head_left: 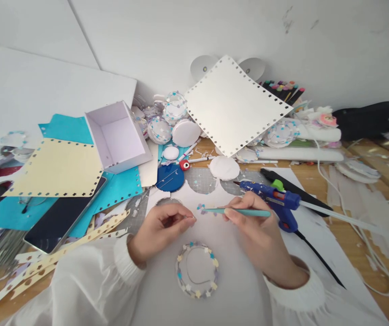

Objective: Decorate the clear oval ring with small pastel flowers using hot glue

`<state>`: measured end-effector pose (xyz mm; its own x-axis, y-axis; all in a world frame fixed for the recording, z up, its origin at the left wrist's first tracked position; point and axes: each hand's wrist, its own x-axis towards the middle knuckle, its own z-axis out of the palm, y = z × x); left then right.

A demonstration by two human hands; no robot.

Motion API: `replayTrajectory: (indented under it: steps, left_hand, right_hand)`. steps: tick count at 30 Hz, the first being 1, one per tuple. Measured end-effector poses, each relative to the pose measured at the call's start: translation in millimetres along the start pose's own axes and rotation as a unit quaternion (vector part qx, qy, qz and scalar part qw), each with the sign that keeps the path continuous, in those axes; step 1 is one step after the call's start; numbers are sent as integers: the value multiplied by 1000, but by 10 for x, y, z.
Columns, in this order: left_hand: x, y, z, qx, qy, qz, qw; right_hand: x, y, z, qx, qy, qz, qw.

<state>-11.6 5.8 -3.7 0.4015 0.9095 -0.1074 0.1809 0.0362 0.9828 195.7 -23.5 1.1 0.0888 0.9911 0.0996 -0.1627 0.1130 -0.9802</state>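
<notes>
1. Two hands over white sheet (235,280). Right hand (252,226) grasps tweezers (249,212); tips at flowers (199,207), far of ring (198,294). Can't tell if one's gripped.
2. Left hand (167,226): thumb and finger pinched; can't tell if anything's between.
3. Ring lies flat, near, between sleeves; left sleeve (106,267) could drag it if that arm sweeps right.
4. Flowers tiny: hard squeeze might bend or flick them.
5. Glue gun (292,200) just right of right hand, nozzle (238,183) pointing left: burn risk if hot.
6. Cord (323,261) near right sleeve (296,292); a snag could pull the gun.
</notes>
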Motion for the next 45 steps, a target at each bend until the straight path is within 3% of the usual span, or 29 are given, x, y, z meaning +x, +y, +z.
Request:
replayTrajectory:
  steps: [5, 8, 11, 21, 26, 28, 30, 33, 36, 40, 45]
  left_hand:
    - [-13, 3, 26, 74, 98, 20, 992]
    - [-22, 11, 34, 138, 118, 82, 980]
    - [-20, 18, 34, 169, 126, 105, 972]
    - [11, 34, 20, 156, 73, 121, 978]
    - [-15, 80, -19, 97, 45, 166, 980]
    - [-30, 106, -29, 63, 22, 179, 982]
    - [-41, 130, -30, 25, 6, 180, 983]
    - [-55, 158, -13, -25, -26, 177, 984]
    - [-77, 165, 21, -73, -77, 156, 982]
    - [-117, 128, 59, -134, -116, 76, 981]
    - [-113, 90, 48, -180, -65, -20, 981]
  right_hand:
    - [13, -32, 5, 20, 12, -7, 1000]
    - [13, -42, 9, 26, 14, -9, 1000]
    - [-1, -44, 8, 26, 8, -17, 999]
    - [8, -64, 6, -4, 9, -53, 999]
    - [-34, -94, 36, -67, 26, -131, 989]
    - [-64, -123, 52, -106, 19, -199, 974]
    - [-90, -161, 67, -164, -12, -292, 942]
    - [-126, -206, 93, -272, -76, -415, 865]
    - [-176, -209, 132, -336, -109, -492, 795]
    - [-221, -192, 194, -375, -124, -500, 770]
    - [-190, -139, 185, -381, -145, -532, 743]
